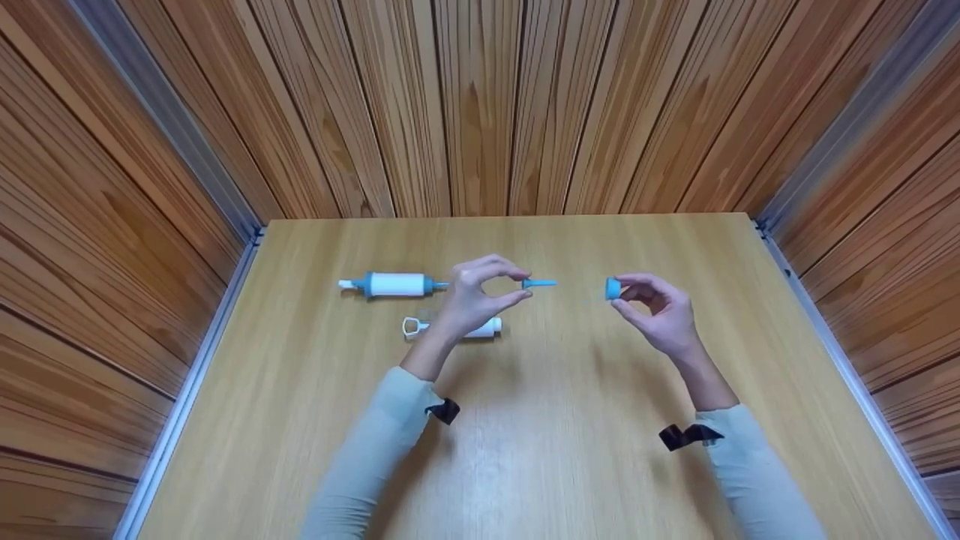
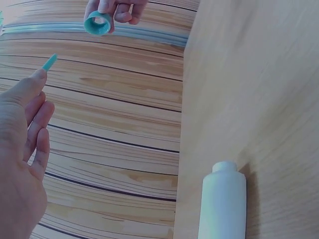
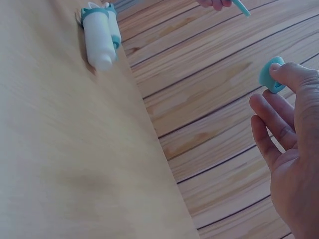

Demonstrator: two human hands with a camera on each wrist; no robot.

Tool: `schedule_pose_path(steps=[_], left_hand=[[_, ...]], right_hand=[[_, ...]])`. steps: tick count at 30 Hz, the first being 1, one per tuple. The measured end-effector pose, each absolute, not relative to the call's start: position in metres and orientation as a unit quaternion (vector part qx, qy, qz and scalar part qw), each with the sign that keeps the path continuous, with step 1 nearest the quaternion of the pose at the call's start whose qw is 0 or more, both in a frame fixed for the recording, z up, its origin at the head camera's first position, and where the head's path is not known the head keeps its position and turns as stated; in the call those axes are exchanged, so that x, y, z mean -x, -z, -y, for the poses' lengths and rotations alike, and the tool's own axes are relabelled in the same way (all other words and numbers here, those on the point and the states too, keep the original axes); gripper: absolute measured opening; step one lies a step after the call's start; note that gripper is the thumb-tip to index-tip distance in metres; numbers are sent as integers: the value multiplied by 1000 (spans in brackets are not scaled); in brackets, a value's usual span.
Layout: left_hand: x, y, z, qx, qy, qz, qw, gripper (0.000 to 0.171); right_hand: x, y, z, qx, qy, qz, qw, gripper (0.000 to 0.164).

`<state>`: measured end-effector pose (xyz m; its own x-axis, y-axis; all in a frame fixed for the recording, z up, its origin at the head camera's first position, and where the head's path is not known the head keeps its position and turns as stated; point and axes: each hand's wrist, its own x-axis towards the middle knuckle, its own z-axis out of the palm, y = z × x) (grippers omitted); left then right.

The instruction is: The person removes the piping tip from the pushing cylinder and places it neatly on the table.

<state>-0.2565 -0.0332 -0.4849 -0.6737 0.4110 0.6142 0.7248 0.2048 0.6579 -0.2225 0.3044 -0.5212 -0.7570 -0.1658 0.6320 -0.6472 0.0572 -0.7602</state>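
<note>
My left hand (image 1: 474, 297) pinches a slim blue tapered nozzle (image 1: 541, 283) between thumb and fingertips, its thin end pointing right. Across from it, my right hand (image 1: 664, 313) holds a blue threaded ring cap (image 1: 613, 289) by finger and thumb. In the left wrist view the cap (image 2: 97, 23) shows its round opening and inner thread. A gap separates nozzle and cap, both held above the table. Under my left forearm and hand lies a white hand pump (image 1: 489, 328) with a loop handle (image 1: 412, 327), its middle partly hidden.
Behind it on the wooden table (image 1: 555, 420) lies a second white pump (image 1: 397, 284) with blue ends, its right tip running behind my left hand. Wood-panelled walls (image 1: 480, 112) enclose the back and sides. Metal rails (image 1: 832, 330) run along the table's side edges.
</note>
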Motion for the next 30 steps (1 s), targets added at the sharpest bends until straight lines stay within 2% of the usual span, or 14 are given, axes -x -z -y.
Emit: schedule_pose_path(steps=[17,30], left_hand=[[271,488,18,334,530,769,127,23],[276,504,3,304,520,793,92,26]], right_hand=[[229,512,-333,-220,-592,747,210,40],[239,523,-339,-219,-591,749,204,37]])
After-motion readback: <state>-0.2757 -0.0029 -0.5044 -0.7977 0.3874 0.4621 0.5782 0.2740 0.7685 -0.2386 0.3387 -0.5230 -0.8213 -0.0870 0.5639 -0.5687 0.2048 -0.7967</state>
